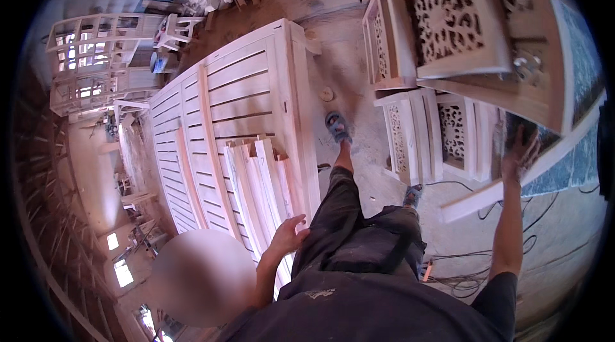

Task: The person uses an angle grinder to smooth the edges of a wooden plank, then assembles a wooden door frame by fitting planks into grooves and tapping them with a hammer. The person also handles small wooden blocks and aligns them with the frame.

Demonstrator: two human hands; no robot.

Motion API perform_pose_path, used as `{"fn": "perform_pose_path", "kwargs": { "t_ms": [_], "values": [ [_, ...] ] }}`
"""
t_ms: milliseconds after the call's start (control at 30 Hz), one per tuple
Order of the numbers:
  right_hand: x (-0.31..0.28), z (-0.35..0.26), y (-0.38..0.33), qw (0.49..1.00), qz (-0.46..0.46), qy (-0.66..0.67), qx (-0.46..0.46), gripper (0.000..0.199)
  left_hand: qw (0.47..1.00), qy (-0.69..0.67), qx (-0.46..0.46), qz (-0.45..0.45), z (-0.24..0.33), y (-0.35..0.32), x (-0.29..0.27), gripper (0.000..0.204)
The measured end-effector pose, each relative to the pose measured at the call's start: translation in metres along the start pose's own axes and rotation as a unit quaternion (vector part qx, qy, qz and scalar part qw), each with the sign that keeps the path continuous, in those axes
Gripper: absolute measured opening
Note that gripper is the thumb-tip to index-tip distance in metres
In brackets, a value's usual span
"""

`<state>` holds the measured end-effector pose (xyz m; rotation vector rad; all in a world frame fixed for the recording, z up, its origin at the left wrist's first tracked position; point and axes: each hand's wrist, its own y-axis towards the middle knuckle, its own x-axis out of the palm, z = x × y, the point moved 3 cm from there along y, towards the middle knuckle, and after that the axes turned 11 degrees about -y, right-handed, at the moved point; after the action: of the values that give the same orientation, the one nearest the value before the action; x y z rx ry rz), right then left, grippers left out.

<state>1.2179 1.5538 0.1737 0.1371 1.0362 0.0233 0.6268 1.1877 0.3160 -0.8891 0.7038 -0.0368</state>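
1 hand (right) (519, 153) at pale board (475, 202) edge; floor (366, 138) gap beside slatted panel (246, 79).

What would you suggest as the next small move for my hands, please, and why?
I would probably bring the left hand across to the near end of the pale board: the right hand is around its middle, its grip unclear, while the left seems empty and no hand is at that end.

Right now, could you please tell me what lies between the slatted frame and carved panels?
The head view shows floor, a small round piece and the person's sandalled left foot there.
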Motion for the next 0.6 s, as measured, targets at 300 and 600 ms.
{"fn": "perform_pose_path", "kwargs": {
  "t_ms": [300,600],
  "values": [
    [-0.070,-0.049,-0.055,0.984,-0.102,0.027,0.144,0.069,0.990,-0.055,-0.003,0.133,-0.141,0.362,-0.176,0.056],
    [-0.218,-0.348,-0.057,0.873,-0.395,0.282,-0.052,0.070,0.959,0.068,0.130,0.244,-0.039,0.686,-0.343,0.077]
  ]
}}
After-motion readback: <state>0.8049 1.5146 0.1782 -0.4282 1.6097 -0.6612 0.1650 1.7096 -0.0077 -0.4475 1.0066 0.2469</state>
